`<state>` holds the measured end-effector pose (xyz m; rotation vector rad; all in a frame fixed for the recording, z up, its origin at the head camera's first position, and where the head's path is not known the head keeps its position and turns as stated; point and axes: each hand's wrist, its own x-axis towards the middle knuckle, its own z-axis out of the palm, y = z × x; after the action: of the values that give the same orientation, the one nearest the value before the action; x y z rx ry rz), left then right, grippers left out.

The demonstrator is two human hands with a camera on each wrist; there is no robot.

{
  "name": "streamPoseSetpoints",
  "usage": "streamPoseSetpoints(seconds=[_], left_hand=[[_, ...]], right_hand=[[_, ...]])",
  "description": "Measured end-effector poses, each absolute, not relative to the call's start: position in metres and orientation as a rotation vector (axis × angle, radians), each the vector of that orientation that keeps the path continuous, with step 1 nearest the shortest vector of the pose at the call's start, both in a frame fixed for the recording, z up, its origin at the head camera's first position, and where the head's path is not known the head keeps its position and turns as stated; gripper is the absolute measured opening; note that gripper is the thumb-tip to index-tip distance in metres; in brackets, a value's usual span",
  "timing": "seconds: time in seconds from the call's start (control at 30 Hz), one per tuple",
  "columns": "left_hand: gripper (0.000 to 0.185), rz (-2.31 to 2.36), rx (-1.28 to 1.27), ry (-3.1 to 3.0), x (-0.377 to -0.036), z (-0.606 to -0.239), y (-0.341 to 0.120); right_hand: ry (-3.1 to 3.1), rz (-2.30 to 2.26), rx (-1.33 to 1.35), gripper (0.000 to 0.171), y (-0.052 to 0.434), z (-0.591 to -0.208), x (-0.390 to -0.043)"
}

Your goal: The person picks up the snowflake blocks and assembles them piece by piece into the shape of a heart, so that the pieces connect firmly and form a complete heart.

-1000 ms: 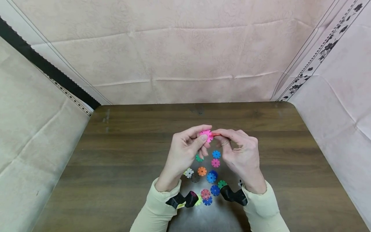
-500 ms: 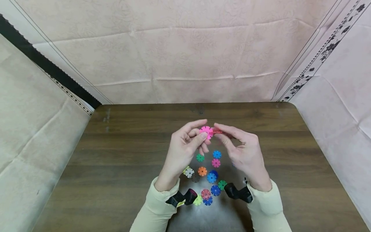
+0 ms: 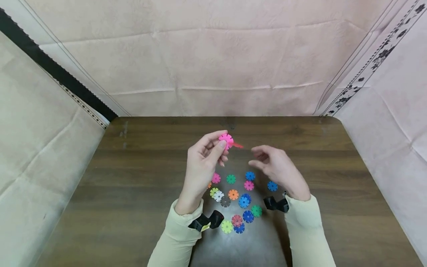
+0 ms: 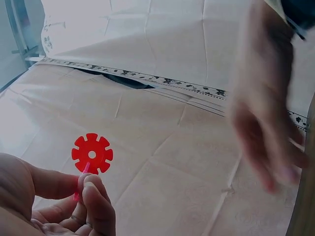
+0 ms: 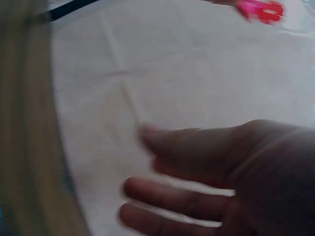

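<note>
My left hand (image 3: 204, 157) pinches a pink notched plastic disc (image 3: 225, 141) between thumb and fingers above the table. Joined to it at an angle is a red notched disc (image 4: 92, 142), seen edge-on in the head view and face-on in the left wrist view. Off to the right, apart from the pair, my right hand (image 3: 280, 170) hangs in the air with loosely bent fingers and holds nothing. It is blurred in both wrist views. Below it on the table lies a blue disc (image 3: 272, 186).
Several loose notched discs lie on the wooden table (image 3: 140, 207), among them a green disc (image 3: 231, 179), an orange disc (image 3: 233, 194) and a yellow-green disc (image 3: 227, 226). Pale cloth (image 3: 213, 66) hangs behind the table and along both sides.
My right hand has let go of the red disc and moved away right and toward me. The left hand has shifted left and farther out, carrying the joined pink and red discs.
</note>
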<state>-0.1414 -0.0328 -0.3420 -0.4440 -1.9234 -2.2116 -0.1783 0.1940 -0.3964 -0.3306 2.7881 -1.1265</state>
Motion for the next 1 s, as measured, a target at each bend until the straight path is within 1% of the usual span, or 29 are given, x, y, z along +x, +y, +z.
streamPoseSetpoints(seconds=[0.17, 0.27, 0.33, 0.4, 0.67, 0.87, 0.93, 1.0], left_hand=[[0.035, -2.229, -0.436, -1.881, -0.143, -0.339, -0.035], [0.034, -2.25, -0.45, -1.839, -0.143, -0.338, -0.037], [0.029, -2.248, -0.462, -1.819, -0.143, -0.338, -0.039], [0.026, -2.231, -0.473, -1.809, -0.143, -0.338, -0.04], [0.024, -2.163, -0.503, -1.792, -0.143, -0.339, -0.04], [0.023, -2.148, -0.491, -1.817, -0.141, -0.338, -0.04], [0.023, -2.155, -0.483, -1.831, -0.14, -0.338, -0.04], [0.022, -2.168, -0.475, -1.846, -0.139, -0.339, -0.041]], right_hand=[[2.659, -0.846, -0.239, 0.034, 0.182, -0.428, -0.195], [2.635, -0.735, -0.191, 0.03, 0.18, -0.442, -0.2], [2.635, -0.693, -0.179, 0.03, 0.181, -0.448, -0.201], [2.647, -0.673, -0.171, 0.029, 0.181, -0.45, -0.202], [2.668, -0.644, -0.206, 0.028, 0.181, -0.452, -0.203], [2.615, -0.621, -0.135, 0.026, 0.179, -0.454, -0.204], [2.6, -0.672, -0.14, 0.026, 0.18, -0.454, -0.204], [2.581, -0.815, -0.177, 0.023, 0.182, -0.451, -0.202]])
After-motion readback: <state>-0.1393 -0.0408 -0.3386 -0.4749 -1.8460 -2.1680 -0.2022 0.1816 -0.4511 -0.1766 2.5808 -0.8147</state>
